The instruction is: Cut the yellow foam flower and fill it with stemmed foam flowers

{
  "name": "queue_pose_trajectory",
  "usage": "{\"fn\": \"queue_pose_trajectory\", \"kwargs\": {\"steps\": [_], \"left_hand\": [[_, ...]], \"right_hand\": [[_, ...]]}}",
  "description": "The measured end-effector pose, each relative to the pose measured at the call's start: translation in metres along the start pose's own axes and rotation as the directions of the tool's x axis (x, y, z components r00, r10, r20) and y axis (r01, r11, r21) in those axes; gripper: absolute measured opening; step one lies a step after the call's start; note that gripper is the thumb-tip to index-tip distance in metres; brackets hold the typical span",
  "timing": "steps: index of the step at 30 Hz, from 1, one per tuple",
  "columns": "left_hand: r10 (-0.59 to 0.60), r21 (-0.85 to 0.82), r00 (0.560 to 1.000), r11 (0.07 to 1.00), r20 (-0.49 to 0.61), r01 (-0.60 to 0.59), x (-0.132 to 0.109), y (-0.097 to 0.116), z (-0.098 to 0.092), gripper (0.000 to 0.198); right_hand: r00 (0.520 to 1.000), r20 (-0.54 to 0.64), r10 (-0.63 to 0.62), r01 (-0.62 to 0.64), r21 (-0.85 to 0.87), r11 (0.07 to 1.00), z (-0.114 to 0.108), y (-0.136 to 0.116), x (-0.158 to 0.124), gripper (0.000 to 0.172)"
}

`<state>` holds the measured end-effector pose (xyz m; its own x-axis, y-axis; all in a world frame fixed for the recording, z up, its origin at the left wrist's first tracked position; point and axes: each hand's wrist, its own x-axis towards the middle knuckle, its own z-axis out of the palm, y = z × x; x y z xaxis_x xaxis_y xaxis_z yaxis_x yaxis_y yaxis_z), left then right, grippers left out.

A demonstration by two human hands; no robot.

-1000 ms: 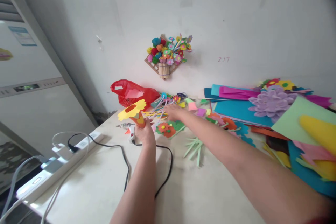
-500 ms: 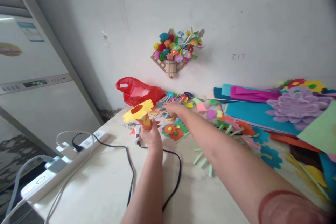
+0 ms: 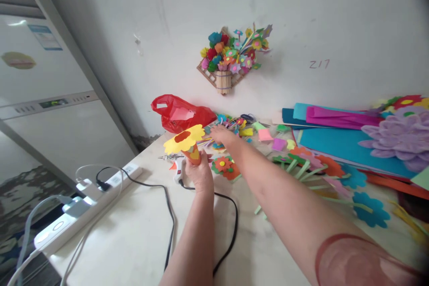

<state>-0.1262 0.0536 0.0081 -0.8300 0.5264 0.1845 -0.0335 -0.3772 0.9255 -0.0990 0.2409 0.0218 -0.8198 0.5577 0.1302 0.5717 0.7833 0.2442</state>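
Note:
My left hand [image 3: 199, 177] is closed around an orange cone-shaped holder [image 3: 192, 155] topped by a yellow flower cut-out [image 3: 191, 139] with a dark red-orange centre. Past it, my right hand [image 3: 222, 136] reaches to the back of the table, its fingers stretched over a heap of small colourful craft flowers and thin strips [image 3: 214, 144]; the fingertips are partly hidden. A white glue gun [image 3: 180, 170] with a black cord lies just left of my left hand. Below my right wrist are orange and green flower cut-outs [image 3: 225, 166].
A red plastic bag [image 3: 182, 114] sits at the back. White power strip [image 3: 90, 208] and cables line the left edge. Felt sheets [image 3: 348, 143], a large purple flower [image 3: 402, 136] and more cut-outs [image 3: 372, 210] spread right. A flower basket [image 3: 224, 81] hangs on the wall.
The view has turned slightly left, so things sit farther right in the picture. My left hand still holds the flower-topped cone, and my right hand stays at the heap.

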Motion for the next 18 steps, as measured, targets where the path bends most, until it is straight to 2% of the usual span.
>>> {"fn": "queue_pose_trajectory", "kwargs": {"steps": [10, 18], "left_hand": [[-0.013, -0.013, 1.000, 1.000, 0.022, 0.013, -0.003, -0.001, 0.001, 0.022], [-0.009, -0.033, 1.000, 0.999, 0.030, 0.010, -0.001, -0.002, 0.001, 0.024]], "right_hand": [[0.985, 0.160, 0.058, -0.051, -0.049, 0.997, -0.013, 0.007, 0.007, 0.034], [0.993, 0.117, 0.033, -0.034, 0.006, 0.999, -0.009, 0.015, -0.001, 0.024]]}}
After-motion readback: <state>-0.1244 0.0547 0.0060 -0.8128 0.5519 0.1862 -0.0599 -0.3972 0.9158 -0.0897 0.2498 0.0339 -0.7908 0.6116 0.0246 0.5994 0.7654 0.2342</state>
